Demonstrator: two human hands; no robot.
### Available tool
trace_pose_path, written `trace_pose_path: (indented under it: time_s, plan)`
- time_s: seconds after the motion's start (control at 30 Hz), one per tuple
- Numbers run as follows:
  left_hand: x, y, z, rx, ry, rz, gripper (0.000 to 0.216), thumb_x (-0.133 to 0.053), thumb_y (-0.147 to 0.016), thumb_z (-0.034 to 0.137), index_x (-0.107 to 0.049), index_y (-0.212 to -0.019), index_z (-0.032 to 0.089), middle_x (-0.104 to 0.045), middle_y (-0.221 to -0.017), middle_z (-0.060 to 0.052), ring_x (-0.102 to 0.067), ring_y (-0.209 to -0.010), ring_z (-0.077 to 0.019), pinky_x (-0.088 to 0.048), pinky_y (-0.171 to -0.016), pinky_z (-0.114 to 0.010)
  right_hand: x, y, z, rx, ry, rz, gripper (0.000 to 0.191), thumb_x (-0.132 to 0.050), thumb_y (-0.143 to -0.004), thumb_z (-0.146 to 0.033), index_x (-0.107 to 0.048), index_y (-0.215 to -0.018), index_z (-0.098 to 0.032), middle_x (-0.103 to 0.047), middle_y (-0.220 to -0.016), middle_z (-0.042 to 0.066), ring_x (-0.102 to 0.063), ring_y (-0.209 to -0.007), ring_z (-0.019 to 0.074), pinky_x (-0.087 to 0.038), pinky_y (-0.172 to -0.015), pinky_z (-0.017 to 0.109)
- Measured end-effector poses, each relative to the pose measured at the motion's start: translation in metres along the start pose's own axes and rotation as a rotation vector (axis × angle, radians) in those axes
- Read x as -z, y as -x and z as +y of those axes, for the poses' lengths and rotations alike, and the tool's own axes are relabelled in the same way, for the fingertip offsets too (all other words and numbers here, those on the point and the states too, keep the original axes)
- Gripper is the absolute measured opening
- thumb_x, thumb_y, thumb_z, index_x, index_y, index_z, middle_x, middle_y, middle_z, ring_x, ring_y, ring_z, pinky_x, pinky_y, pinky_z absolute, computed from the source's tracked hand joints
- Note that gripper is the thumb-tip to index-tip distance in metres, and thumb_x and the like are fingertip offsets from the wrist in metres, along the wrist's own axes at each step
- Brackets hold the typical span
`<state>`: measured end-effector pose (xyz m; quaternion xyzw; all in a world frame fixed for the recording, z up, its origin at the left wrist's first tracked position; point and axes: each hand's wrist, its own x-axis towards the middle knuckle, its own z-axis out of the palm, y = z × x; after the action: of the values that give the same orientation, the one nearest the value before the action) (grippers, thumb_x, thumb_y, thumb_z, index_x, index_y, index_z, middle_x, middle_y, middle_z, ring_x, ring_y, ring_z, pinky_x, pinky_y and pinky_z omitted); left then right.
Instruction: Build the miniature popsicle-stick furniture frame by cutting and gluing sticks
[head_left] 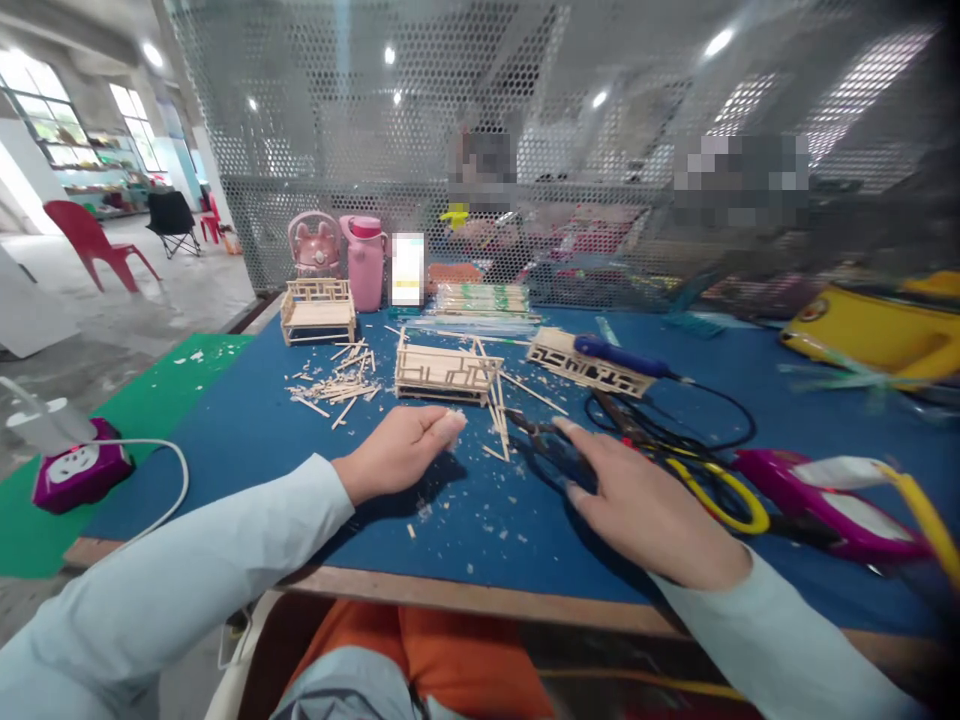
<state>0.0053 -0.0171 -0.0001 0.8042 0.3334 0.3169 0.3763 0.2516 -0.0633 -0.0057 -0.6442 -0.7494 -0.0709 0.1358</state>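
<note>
My left hand (405, 450) is closed, thumb pressed against the fingers, in front of a small wooden-stick model bench (446, 372). A pale bit shows at its fingertips, too small to name. To the right, my right hand (649, 495) has its thumb and fingers around the dark handles of a pair of pliers (551, 440). Their jaws point left toward loose thin sticks (496, 405) beside the bench. A second stick bench (319, 312) stands at the back left. Behind my right hand, a blue-handled tool (622, 355) rests across a flat stick-built panel (544, 347).
Stick offcuts (341, 385) are heaped left of centre. A pink bottle (365, 265), a lit phone (407, 270) and stick bundles (480, 298) line the mesh screen (300, 120). Yellow-handled scissors (724, 505), cables and a purple power strip (840, 505) lie right. Another purple socket (79, 465) sits left.
</note>
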Motion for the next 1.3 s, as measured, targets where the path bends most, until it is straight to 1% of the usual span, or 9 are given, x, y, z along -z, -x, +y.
trace_pose_path:
  time_s: [0.23,0.43,0.57,0.73,0.9,1.0,1.1,1.17,1.3]
  plan:
    - [-0.006,0.003,0.001,0.057,0.226,0.070,0.034,-0.031,-0.091,0.038,-0.036,-0.062,0.019,-0.034,-0.060,0.004,-0.032,-0.057,-0.0098,-0.029,-0.057,-0.025,-0.014,0.004,-0.007,0.086,-0.024,0.220,0.065,-0.052,-0.079,-0.057,-0.053,-0.124,-0.009,-0.057,-0.124,0.020,-0.055,-0.116,0.0323,-0.046,-0.095,0.045]
    - [-0.009,0.003,0.005,0.179,0.639,-0.064,0.018,-0.038,-0.082,0.022,-0.051,-0.092,0.016,-0.042,-0.063,0.004,-0.038,-0.055,-0.0095,-0.035,-0.056,-0.023,0.042,0.023,-0.043,0.346,-0.224,0.142,0.026,-0.047,-0.089,-0.039,-0.066,-0.077,-0.026,-0.070,-0.073,0.001,-0.066,-0.065,0.0164,-0.052,-0.061,0.027]
    - [-0.007,0.002,0.006,0.135,0.656,-0.137,0.022,-0.049,-0.084,0.036,-0.052,-0.090,0.016,-0.051,-0.066,0.002,-0.045,-0.059,-0.0092,-0.038,-0.062,-0.024,0.053,-0.022,-0.059,0.351,-0.226,0.206,0.027,-0.045,-0.090,-0.033,-0.065,-0.103,-0.023,-0.070,-0.089,0.006,-0.066,-0.079,0.0198,-0.052,-0.071,0.032]
    - [-0.002,0.001,0.003,0.083,0.578,-0.126,0.031,-0.053,-0.083,0.043,-0.051,-0.071,0.015,-0.055,-0.067,-0.001,-0.048,-0.060,-0.0086,-0.041,-0.065,-0.024,0.031,-0.068,-0.059,0.697,-0.279,0.105,0.026,-0.044,-0.091,-0.029,-0.068,-0.089,-0.020,-0.071,-0.087,0.007,-0.063,-0.085,0.0188,-0.049,-0.079,0.033]
    - [-0.002,0.000,0.000,0.125,0.695,0.011,0.039,-0.069,-0.072,0.032,-0.055,-0.103,0.015,-0.060,-0.084,-0.003,-0.053,-0.067,-0.0091,-0.043,-0.066,-0.023,0.018,-0.050,-0.059,0.241,-0.638,0.253,0.022,-0.052,-0.086,-0.034,-0.068,-0.082,-0.019,-0.067,-0.076,0.004,-0.060,-0.072,0.0164,-0.047,-0.070,0.030]
    - [-0.006,0.002,-0.001,0.056,0.592,0.130,0.040,-0.068,-0.074,0.026,-0.059,-0.112,0.017,-0.061,-0.090,-0.004,-0.054,-0.076,-0.0112,-0.043,-0.074,-0.025,0.009,-0.034,-0.072,-0.077,-1.003,0.011,0.030,-0.054,-0.082,-0.044,-0.064,-0.074,-0.018,-0.058,-0.060,-0.001,-0.051,-0.054,0.0117,-0.043,-0.054,0.025]
    - [-0.008,0.004,0.001,-0.025,0.421,0.146,0.017,-0.059,-0.081,0.029,-0.069,-0.086,0.015,-0.063,-0.081,-0.004,-0.056,-0.080,-0.0137,-0.043,-0.081,-0.028,0.002,-0.019,-0.085,-0.162,-1.196,-0.212,0.037,-0.050,-0.082,-0.051,-0.060,-0.073,-0.017,-0.057,-0.060,0.000,-0.051,-0.052,0.0114,-0.044,-0.050,0.025]
    - [-0.008,0.004,0.003,-0.010,0.406,0.135,0.021,-0.058,-0.081,0.032,-0.067,-0.075,0.015,-0.063,-0.077,-0.003,-0.055,-0.076,-0.0133,-0.043,-0.078,-0.027,0.004,-0.008,-0.082,-0.090,-1.070,-0.180,0.030,-0.051,-0.082,-0.046,-0.061,-0.085,-0.018,-0.064,-0.074,0.003,-0.058,-0.063,0.0147,-0.048,-0.057,0.028]
    - [-0.009,0.002,0.007,0.163,0.567,0.096,0.029,-0.053,-0.083,0.043,-0.055,-0.075,0.015,-0.063,-0.076,-0.002,-0.055,-0.067,-0.0106,-0.044,-0.065,-0.024,0.012,0.014,-0.026,-0.082,-0.343,0.248,0.028,-0.046,-0.084,-0.032,-0.059,-0.105,-0.018,-0.064,-0.106,0.013,-0.060,-0.097,0.0257,-0.047,-0.084,0.041]
